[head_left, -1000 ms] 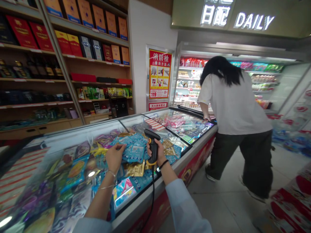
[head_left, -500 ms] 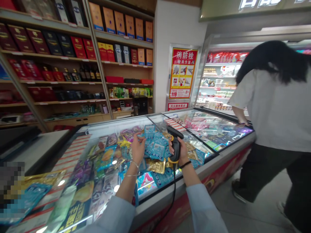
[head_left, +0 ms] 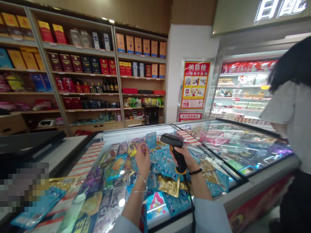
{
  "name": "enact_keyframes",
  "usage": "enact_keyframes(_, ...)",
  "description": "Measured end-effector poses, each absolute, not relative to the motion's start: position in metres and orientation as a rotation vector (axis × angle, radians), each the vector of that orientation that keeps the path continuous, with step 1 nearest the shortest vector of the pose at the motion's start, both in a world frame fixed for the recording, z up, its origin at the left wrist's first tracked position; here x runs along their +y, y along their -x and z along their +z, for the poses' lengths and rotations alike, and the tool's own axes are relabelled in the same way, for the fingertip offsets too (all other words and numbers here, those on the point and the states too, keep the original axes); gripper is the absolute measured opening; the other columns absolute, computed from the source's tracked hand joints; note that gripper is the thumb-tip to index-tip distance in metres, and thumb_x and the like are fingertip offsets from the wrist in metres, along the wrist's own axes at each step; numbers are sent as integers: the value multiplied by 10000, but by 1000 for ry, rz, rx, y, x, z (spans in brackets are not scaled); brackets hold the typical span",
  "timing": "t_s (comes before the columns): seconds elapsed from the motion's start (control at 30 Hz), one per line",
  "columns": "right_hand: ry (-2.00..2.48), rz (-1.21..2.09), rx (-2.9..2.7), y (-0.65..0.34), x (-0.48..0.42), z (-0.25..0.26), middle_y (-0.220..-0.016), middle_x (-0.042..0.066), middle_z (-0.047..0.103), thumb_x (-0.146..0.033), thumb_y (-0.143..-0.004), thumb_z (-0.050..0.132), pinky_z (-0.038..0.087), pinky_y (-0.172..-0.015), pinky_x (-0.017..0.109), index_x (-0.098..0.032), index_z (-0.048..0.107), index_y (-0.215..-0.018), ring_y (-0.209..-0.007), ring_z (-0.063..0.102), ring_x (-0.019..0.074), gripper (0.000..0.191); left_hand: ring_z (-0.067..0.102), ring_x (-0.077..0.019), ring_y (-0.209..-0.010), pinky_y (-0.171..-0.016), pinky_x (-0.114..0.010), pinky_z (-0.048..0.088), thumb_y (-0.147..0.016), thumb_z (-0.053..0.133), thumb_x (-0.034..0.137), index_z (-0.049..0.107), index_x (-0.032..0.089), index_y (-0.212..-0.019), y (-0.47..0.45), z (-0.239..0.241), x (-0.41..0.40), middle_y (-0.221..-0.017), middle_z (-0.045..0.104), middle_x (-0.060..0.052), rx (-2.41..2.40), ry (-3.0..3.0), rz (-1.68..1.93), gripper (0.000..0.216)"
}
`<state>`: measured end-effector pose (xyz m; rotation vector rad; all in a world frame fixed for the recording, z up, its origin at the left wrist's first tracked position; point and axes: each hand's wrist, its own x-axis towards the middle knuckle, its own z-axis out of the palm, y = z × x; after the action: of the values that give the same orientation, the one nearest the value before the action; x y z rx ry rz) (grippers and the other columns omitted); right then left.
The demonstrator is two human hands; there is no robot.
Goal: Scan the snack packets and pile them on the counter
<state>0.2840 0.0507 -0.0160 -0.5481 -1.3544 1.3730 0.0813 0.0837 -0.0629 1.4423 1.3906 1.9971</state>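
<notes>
In my right hand (head_left: pixel 186 158) is a black barcode scanner (head_left: pixel 178 157) with yellow trim, gripped by its handle, a cable hanging down. Its head points left, toward a small blue packet (head_left: pixel 151 139). That packet stands up at the fingertips of my left hand (head_left: pixel 143 158), whose fingers are pinched together at its lower left edge; the contact is partly hidden. Both hands are over a glass-topped chest freezer (head_left: pixel 194 127). Below them lie many blue packets (head_left: pixel 167 165) and a gold packet (head_left: pixel 170 185).
More blue and gold packets (head_left: pixel 46 200) lie on the freezer's left end. A counter with a black device (head_left: pixel 29 144) stands at left. Shelves of boxed goods (head_left: pixel 85 64) line the back wall. Another person (head_left: pixel 296 123) stands at right beside the freezer.
My view has swung left and up. The scanner and the blue packet have both shifted a little leftward over the pile. The other person appears farther right.
</notes>
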Motion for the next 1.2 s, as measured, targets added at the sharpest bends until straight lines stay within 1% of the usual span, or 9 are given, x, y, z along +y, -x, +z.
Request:
enact_keyframes(0.2,547,1426,-1452,-281,43,-21,-664,24,651,-459,-801,680,385,-296,218,-172,615,-826,-347,501,100,294,667,-192,-796,-754,-320,552,-838,564,306,561,220,-1042,-80,-63,82,-879,650,-36,1384,-1417,2026,221)
enact_keyframes(0.37,541,1459,-1481,-273,42,-24,-717,32,692,-446,-804,691,391,-300,202,-176,613,-848,-351,513,92,285,667,-195,-799,-732,-307,551,-837,566,316,555,220,-1054,-82,-60,81,-864,649,-36,1383,-1419,2014,238)
enact_keyframes(0.6,497,1447,-1478,-276,43,-22,-703,32,671,-477,-793,683,383,-297,205,-166,625,-830,-345,509,92,318,669,-194,-813,-765,-317,555,-837,567,323,555,223,-1030,-80,-61,82,-884,650,-41,1396,-1401,2044,217)
enact_keyframes(0.77,532,1421,-1462,-283,45,-24,-648,39,660,-477,-813,653,359,-292,202,-156,633,-819,-329,497,94,322,673,-180,-758,-739,-303,551,-830,566,299,548,212,-1034,-79,-57,80,-858,657,-32,1461,-1367,2066,222)
enact_keyframes(0.9,515,1408,-1407,-286,47,-25,-654,29,659,-475,-779,673,377,-290,209,-160,611,-800,-328,496,95,321,678,-173,-796,-772,-295,546,-845,551,294,533,207,-1041,-73,-52,77,-877,652,-37,1494,-1374,2154,214)
enact_keyframes(1.03,508,1393,-1379,-288,49,-28,-657,20,653,-452,-795,658,393,-292,210,-166,596,-829,-331,492,93,295,680,-168,-818,-784,-290,546,-876,522,292,513,202,-1085,-62,-45,74,-901,659,-48,1604,-1352,2198,228)
enact_keyframes(1.2,471,1410,-1384,-289,48,-29,-656,19,642,-446,-802,647,387,-294,206,-158,606,-817,-333,494,91,292,669,-170,-817,-774,-288,540,-858,527,269,516,195,-1050,-53,-39,72,-906,662,-55,1696,-1291,2263,206)
